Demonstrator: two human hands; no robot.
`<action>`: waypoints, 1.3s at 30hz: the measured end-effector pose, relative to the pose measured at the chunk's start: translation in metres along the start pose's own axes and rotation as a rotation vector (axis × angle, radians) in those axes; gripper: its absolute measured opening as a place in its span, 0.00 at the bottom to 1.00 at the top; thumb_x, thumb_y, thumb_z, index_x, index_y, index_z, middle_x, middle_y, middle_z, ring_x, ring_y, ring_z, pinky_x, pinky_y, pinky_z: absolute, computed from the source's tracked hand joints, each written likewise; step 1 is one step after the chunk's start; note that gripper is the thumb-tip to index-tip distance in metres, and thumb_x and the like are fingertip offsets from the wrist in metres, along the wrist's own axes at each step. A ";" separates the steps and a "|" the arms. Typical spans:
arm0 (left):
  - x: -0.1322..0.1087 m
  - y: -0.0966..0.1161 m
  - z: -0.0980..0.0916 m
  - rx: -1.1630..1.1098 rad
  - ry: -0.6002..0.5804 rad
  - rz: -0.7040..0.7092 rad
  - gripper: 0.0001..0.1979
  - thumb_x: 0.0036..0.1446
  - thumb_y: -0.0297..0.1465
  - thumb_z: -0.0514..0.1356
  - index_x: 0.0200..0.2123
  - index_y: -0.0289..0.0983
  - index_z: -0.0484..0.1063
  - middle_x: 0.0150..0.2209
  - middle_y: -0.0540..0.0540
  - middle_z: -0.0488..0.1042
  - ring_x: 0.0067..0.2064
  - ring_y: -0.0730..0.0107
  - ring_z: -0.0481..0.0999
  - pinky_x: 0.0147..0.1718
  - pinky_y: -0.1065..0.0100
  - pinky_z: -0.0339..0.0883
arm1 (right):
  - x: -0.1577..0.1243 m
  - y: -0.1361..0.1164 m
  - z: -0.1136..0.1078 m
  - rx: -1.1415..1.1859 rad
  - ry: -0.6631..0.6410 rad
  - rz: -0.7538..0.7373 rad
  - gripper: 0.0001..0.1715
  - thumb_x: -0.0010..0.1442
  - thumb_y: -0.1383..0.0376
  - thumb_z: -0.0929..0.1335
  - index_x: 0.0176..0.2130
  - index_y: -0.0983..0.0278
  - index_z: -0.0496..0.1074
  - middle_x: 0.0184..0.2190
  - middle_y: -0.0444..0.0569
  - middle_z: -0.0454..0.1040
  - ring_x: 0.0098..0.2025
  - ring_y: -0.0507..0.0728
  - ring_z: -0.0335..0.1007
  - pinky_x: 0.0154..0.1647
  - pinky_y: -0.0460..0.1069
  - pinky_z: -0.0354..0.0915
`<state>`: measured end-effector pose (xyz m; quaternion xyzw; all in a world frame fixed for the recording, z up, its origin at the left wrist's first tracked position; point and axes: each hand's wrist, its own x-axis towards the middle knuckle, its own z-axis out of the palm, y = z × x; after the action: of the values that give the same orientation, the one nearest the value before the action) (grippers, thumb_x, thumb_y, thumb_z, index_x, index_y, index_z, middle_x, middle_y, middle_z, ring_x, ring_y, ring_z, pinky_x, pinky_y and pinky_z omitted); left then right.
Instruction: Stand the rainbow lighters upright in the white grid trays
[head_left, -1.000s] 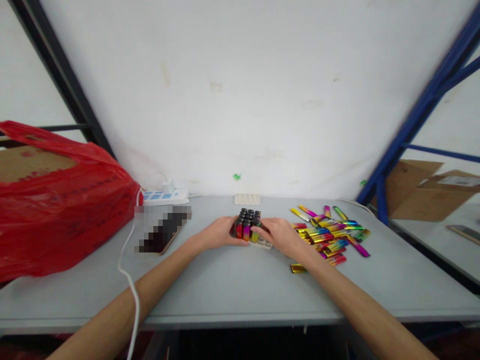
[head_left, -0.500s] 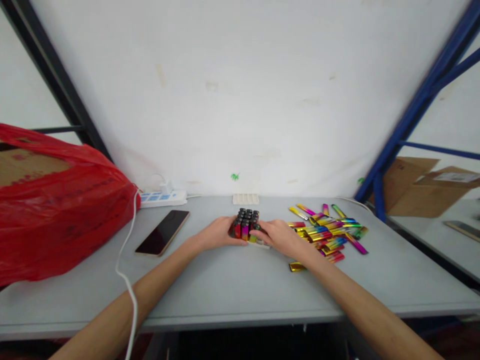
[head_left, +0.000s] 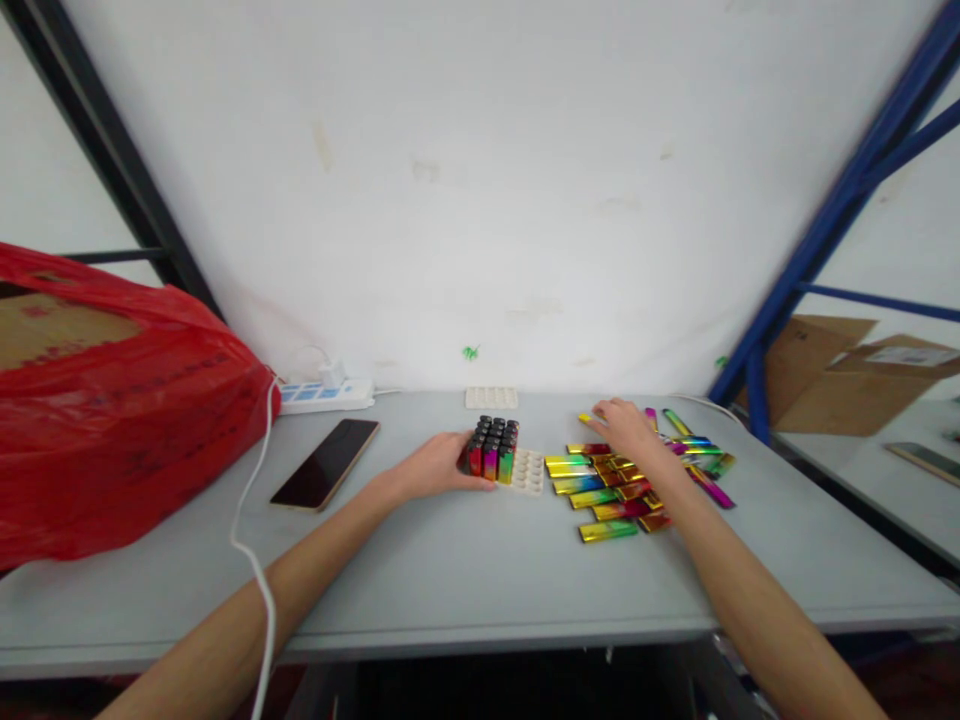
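Observation:
A white tray (head_left: 529, 472) on the grey table (head_left: 465, 570) holds several upright rainbow-coloured lighters (head_left: 493, 447) with black tops; its right side shows empty sockets. My left hand (head_left: 433, 464) rests against the tray's left side, fingers curled round the lighters. My right hand (head_left: 624, 427) lies on a loose pile of shiny rainbow lighters (head_left: 637, 470) to the right, fingers bent down onto them; whether it grips one is hidden.
A second empty white tray (head_left: 491, 397) sits by the wall. A dark phone (head_left: 327, 463) lies left of centre, with a white power strip (head_left: 327, 396) and cable (head_left: 247, 540) behind. A red bag (head_left: 112, 410) fills the left. Blue shelving (head_left: 825, 240) and cartons (head_left: 862, 385) stand right.
My right hand has left the tray and moved right onto the loose pile of lighters. The tray's empty sockets now show. My left hand has stayed put.

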<state>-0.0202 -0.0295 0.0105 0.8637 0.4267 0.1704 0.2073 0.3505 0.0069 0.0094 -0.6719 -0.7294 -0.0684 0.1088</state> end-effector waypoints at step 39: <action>-0.001 0.003 -0.002 -0.050 0.006 0.032 0.33 0.51 0.52 0.73 0.51 0.35 0.76 0.47 0.39 0.84 0.45 0.47 0.81 0.45 0.60 0.70 | -0.019 -0.087 0.005 1.043 0.150 0.009 0.33 0.60 0.40 0.65 0.18 0.57 0.54 0.16 0.40 0.53 0.21 0.51 0.50 0.21 0.48 0.47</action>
<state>-0.0198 -0.0315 0.0133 0.8643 0.4092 0.1872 0.2248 0.2652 -0.0174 0.0035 -0.5248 -0.6538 0.2561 0.4811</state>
